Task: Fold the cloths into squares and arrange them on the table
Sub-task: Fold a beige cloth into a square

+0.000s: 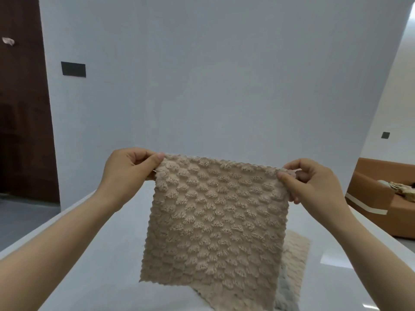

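Note:
A beige, bubble-textured cloth (pixel 215 221) hangs spread out in the air above the white table (pixel 107 254). My left hand (pixel 128 171) pinches its top left corner. My right hand (pixel 310 182) pinches its top right corner. The cloth's lower edge hangs down close to the table. Behind it on the table lies a cream cloth (pixel 296 254), mostly hidden, and a grey cloth (pixel 284 297) shows beneath it at the bottom.
A white wall stands right behind the table. A dark wooden door (pixel 22 108) is at the far left. An orange sofa (pixel 381 198) with some things on it stands at the right, beyond the table's edge.

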Demonstrator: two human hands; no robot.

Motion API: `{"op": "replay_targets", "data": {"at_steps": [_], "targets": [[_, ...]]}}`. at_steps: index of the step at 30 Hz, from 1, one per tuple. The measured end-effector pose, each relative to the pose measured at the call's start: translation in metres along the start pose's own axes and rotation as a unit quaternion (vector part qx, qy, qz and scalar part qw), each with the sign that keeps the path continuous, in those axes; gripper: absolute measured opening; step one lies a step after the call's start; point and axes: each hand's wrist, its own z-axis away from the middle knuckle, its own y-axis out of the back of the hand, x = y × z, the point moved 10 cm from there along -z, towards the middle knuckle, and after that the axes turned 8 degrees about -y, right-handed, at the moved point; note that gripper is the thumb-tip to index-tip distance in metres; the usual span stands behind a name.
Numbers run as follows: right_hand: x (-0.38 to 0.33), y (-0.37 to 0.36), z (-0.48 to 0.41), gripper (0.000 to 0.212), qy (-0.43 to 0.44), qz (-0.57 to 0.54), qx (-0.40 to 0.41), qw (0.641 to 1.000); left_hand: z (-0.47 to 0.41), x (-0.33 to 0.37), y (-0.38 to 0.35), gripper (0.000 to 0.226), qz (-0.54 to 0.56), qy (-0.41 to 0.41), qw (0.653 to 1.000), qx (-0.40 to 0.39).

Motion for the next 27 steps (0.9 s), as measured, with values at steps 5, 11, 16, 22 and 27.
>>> {"op": "replay_targets", "data": {"at_steps": [5,11,16,22,27], "targets": [[-0.016,-0.011,0.015,0.014,0.016,-0.036,-0.052,0.998,0.008,0.003,-0.012,0.013,0.053,0.023,0.998,-0.014],[-0.046,-0.025,0.032,0.011,0.053,-0.063,-0.111,0.990,0.021,0.016,-0.038,0.014,0.067,0.024,0.994,-0.079],[-0.057,-0.038,0.043,0.011,0.061,-0.069,-0.149,0.985,0.030,0.031,-0.048,0.013,0.080,0.016,0.992,-0.095],[-0.062,-0.046,0.051,0.011,0.058,-0.080,-0.171,0.980,0.042,0.051,-0.063,0.013,0.080,-0.001,0.988,-0.135],[-0.071,-0.050,0.056,0.011,0.063,-0.088,-0.183,0.977,0.052,0.062,-0.076,0.012,0.105,-0.002,0.981,-0.162]]}}
